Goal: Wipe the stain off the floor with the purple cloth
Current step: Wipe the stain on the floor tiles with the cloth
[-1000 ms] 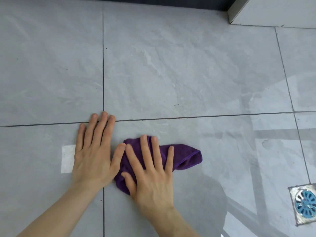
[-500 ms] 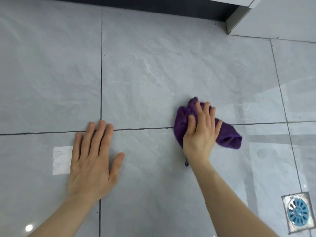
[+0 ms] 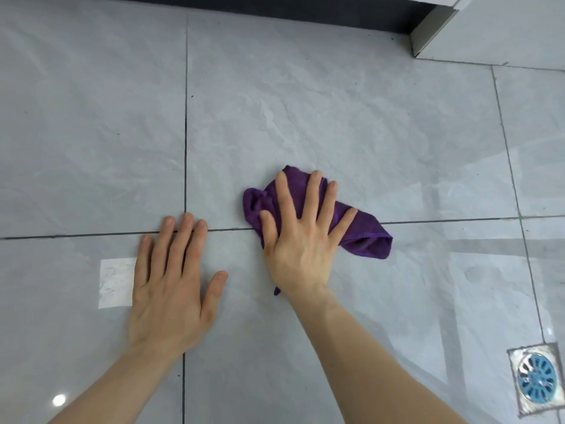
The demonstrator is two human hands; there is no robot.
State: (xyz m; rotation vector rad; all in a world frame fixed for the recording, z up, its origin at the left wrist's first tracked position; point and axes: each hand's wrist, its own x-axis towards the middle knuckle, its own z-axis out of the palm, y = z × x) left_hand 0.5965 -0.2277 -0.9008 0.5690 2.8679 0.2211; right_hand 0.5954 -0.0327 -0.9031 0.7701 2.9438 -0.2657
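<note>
Purple cloth [image 3: 363, 232] bunched on the grey tiled floor [image 3: 351, 117], lying across the dark grout line [image 3: 443, 221], pinned under the right hand [image 3: 301, 240]; fingers [image 3: 313, 194] spread wide and pressed flat on top, not curled around the fabric. Left hand [image 3: 171, 286] just beside, palm down on bare tile, fingers open and straight, bracing, holding nothing

Soft, light, limp fabric by the look of it: folds and a rolled hem at the right end, a small tail poking out below the wrist. Likely to crumple and slide rather than resist, so best worked by flat palm pressure through the middle of the wad, with loose ends tucked under to stop them trailing. Smooth glossy tile probably lets it glide easily; more downward force needed for real scrubbing

No stain plainly visible; possibly hidden under the cloth, cannot tell. A few tiny dark specks on the tile further up

No containers anywhere. Only a floor drain [image 3: 536, 379] with a blue grate at lower right, well apart from the cloth, nothing seen in it
</note>
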